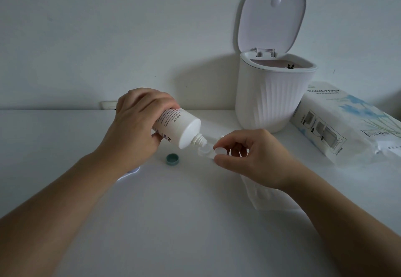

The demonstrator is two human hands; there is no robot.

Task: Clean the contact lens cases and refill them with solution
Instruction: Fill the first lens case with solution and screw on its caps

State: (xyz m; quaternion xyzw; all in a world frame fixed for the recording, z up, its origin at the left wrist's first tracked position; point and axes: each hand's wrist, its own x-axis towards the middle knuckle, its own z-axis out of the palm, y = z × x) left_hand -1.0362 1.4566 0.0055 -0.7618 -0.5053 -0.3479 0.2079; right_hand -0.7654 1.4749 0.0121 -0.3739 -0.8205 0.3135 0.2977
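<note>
My left hand (134, 122) grips a white solution bottle (180, 127), tipped down to the right with its nozzle over the open left well of a clear contact lens case (206, 151). My right hand (249, 157) pinches that case at its right side, where a white cap (220, 151) sits between thumb and forefinger. A teal cap (172, 159) lies loose on the white table just left of the case.
A white ribbed bin (271, 96) with its lid up stands behind the case. A pack of tissue paper (347, 122) lies at the right. A tissue sheet (267, 198) lies under my right wrist. Something pale shows under my left wrist (132, 171).
</note>
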